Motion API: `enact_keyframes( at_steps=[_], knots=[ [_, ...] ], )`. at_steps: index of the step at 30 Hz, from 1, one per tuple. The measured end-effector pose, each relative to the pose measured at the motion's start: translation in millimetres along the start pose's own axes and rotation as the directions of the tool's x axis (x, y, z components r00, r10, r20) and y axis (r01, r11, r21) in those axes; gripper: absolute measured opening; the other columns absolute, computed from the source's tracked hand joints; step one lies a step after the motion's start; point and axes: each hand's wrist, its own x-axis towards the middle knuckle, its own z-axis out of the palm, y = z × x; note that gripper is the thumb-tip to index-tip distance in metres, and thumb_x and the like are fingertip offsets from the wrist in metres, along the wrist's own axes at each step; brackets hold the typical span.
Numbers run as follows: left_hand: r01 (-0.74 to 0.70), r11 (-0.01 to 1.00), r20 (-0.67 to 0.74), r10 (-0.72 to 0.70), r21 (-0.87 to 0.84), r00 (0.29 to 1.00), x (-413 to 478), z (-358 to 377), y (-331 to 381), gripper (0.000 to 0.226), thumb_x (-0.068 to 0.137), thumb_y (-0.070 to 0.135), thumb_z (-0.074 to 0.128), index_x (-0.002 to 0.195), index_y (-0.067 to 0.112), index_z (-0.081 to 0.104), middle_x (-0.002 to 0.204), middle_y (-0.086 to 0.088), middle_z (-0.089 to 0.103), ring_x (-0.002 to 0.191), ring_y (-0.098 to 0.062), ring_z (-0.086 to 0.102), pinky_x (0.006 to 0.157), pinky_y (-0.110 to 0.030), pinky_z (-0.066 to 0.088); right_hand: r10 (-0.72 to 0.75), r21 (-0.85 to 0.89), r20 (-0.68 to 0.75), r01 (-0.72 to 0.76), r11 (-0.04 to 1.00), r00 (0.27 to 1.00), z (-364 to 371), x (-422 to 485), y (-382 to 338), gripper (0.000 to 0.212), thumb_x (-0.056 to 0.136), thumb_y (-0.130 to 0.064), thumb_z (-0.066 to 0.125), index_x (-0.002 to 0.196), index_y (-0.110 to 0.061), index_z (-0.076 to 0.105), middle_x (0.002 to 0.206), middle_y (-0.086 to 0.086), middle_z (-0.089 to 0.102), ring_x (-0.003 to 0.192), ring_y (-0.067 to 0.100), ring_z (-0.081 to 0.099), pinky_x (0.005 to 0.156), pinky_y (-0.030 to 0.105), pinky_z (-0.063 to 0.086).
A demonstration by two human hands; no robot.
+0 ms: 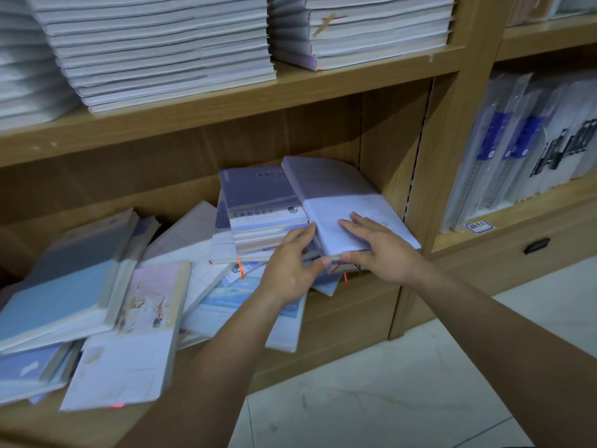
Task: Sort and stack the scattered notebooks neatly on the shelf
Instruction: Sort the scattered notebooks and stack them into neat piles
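A pale lavender notebook (336,195) lies on a small stack at the right end of the lower wooden shelf (342,308), against the side panel. My right hand (374,244) lies on its cover with the thumb hooked under its front edge. My left hand (290,270) grips the same notebook at its near left corner, thumb at the front edge. Just left of it sits a short stack topped by a blue-and-white notebook (261,198). Scattered notebooks (106,302) in blue, pink and white cover the left part of the shelf, several overhanging its front edge.
The upper shelf (226,105) holds tall stacks of white notebooks (161,46). To the right, past the wooden upright (452,140), stand plastic-wrapped items (523,140) on another shelf. Pale tiled floor (387,383) lies below.
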Motion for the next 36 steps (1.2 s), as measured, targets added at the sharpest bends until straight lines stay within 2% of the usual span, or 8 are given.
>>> enact_keyframes(
  at_steps=[7,10,12,15,19,23,27,36],
  knots=[
    [-0.008,0.999,0.031,0.006,0.044,1.000,-15.3,-1.4,10.6,0.074,0.094,0.033,0.066,0.156,0.020,0.028,0.160,0.006,0.030,0.145,-0.010,0.030,0.115,-0.026,0.032,0.030,0.126,0.017,-0.032,0.992,0.999,-0.9,-11.0,2.2,0.089,0.077,-0.071,0.061,0.154,-0.043,0.028,0.165,-0.017,0.010,0.152,0.002,0.001,0.125,0.035,0.013],
    [0.042,0.997,0.056,-0.038,-0.069,0.998,-23.0,2.8,22.0,0.076,0.094,0.035,0.065,0.157,0.025,0.024,0.150,0.018,0.037,0.115,0.019,0.044,0.088,0.003,0.035,0.047,0.158,0.039,-0.052,0.986,0.998,-2.4,-16.7,1.7,0.089,0.075,-0.077,0.057,0.154,-0.045,0.028,0.164,-0.021,0.008,0.150,-0.002,-0.002,0.125,0.035,0.011],
    [0.066,0.990,0.063,-0.058,-0.127,0.996,-24.2,5.7,25.6,0.074,0.094,0.034,0.065,0.156,0.025,0.024,0.139,0.024,0.039,0.098,0.025,0.044,0.078,0.006,0.034,0.042,0.131,0.034,-0.046,0.990,0.999,-0.3,-17.6,3.2,0.093,0.072,-0.088,0.045,0.153,-0.048,0.025,0.165,-0.022,0.007,0.151,-0.001,-0.003,0.125,0.037,0.010],
    [0.095,0.985,0.033,-0.091,-0.141,0.995,-23.1,4.4,20.4,0.075,0.093,0.036,0.066,0.156,0.028,0.025,0.147,0.019,0.042,0.118,0.011,0.045,0.084,0.002,0.035,0.047,0.103,0.009,-0.047,0.994,0.999,4.7,-14.7,7.0,0.092,0.073,-0.094,0.031,0.153,-0.050,0.023,0.165,-0.021,0.005,0.151,0.001,-0.004,0.125,0.042,0.009],
    [0.125,0.983,0.027,-0.122,-0.136,0.992,-24.8,3.0,14.5,0.070,0.095,0.032,0.063,0.154,0.037,0.025,0.126,0.023,0.050,0.112,0.005,0.052,0.088,-0.008,0.042,0.065,0.043,0.028,-0.066,0.997,0.998,10.3,-8.1,-2.2,0.067,0.096,-0.066,0.037,0.156,-0.047,0.014,0.165,-0.018,-0.003,0.152,0.007,-0.009,0.124,0.050,0.002],
    [0.124,0.974,0.007,-0.125,-0.188,0.992,-24.9,2.0,14.8,0.064,0.098,0.023,0.060,0.144,0.051,0.025,0.136,0.023,0.051,0.112,0.006,0.055,0.097,-0.024,0.048,0.057,0.019,0.061,-0.058,0.998,0.996,10.2,-3.7,-9.0,0.064,0.100,-0.060,0.037,0.156,-0.046,0.009,0.165,-0.017,-0.007,0.152,0.009,-0.012,0.124,0.049,-0.002],
    [0.145,0.960,0.014,-0.146,-0.239,0.989,-21.4,1.6,12.9,0.066,0.097,0.025,0.061,0.154,0.037,0.028,0.147,0.017,0.048,0.128,-0.004,0.051,0.107,-0.035,0.045,0.036,0.007,0.060,-0.037,0.999,0.998,11.0,2.5,-11.5,0.063,0.102,-0.058,0.035,0.157,-0.045,0.008,0.166,-0.015,-0.009,0.152,0.011,-0.013,0.124,0.048,-0.003],
    [0.177,0.971,0.086,-0.165,-0.160,0.983,-9.1,2.7,17.0,0.069,0.098,0.021,0.060,0.155,0.033,0.023,0.155,0.010,0.038,0.132,-0.001,0.043,0.090,-0.003,0.038,0.021,-0.002,0.019,-0.021,1.000,1.000,3.1,3.5,8.0,0.062,0.099,-0.063,0.037,0.154,-0.052,0.011,0.165,-0.019,-0.004,0.152,0.007,-0.009,0.123,0.048,0.002]
  ],
)
